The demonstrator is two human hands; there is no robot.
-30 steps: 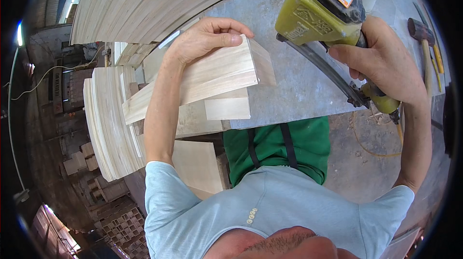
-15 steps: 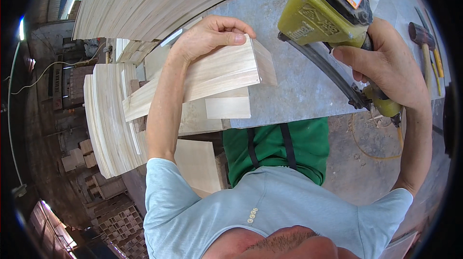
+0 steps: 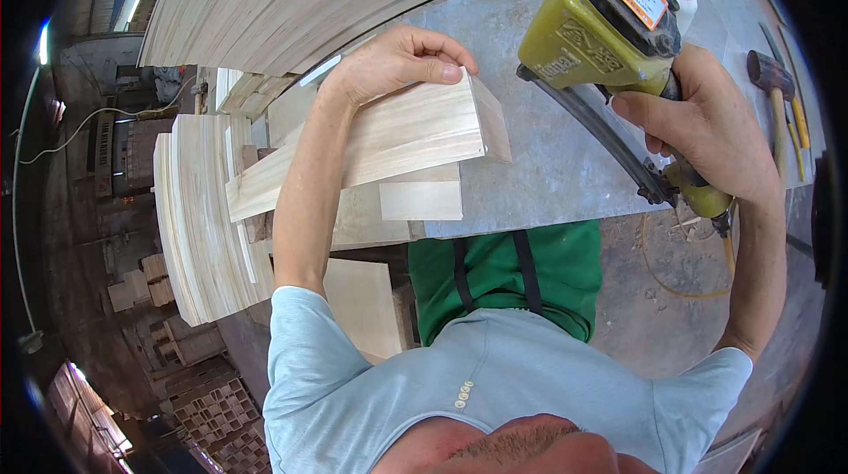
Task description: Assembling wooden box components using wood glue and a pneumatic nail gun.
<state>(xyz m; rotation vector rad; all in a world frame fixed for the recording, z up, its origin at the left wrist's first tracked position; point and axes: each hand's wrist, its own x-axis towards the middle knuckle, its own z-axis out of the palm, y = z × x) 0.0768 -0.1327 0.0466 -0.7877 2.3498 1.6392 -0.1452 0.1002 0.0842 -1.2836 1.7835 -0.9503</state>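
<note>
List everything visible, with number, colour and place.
Boxy nail gun: one, olive, upper right
Long wooden piece: one, pale, centre
Small wooden piece: one, pale, centre
Wooden board stacks: several, pale, left
Red-capped bottle: one, white, right
Wooden-handled mallet: one, dark, right
Slim tools: about two, yellow, right
Flat tabletop: one, grey, centre
Hose: one, yellow, right
Cloth garment: one, green, lower centre
Left hand: one, on long wooden piece
Right hand: one, around nail gun

Your pneumatic nailer (image 3: pixel 587 37) glossy-cased, your board (image 3: pixel 415 131) in smooth matt wood, your shirt (image 3: pixel 548 368) matt cloth, worktable (image 3: pixel 539 178) scuffed, squeeze bottle (image 3: pixel 685 13) smooth plastic
</note>
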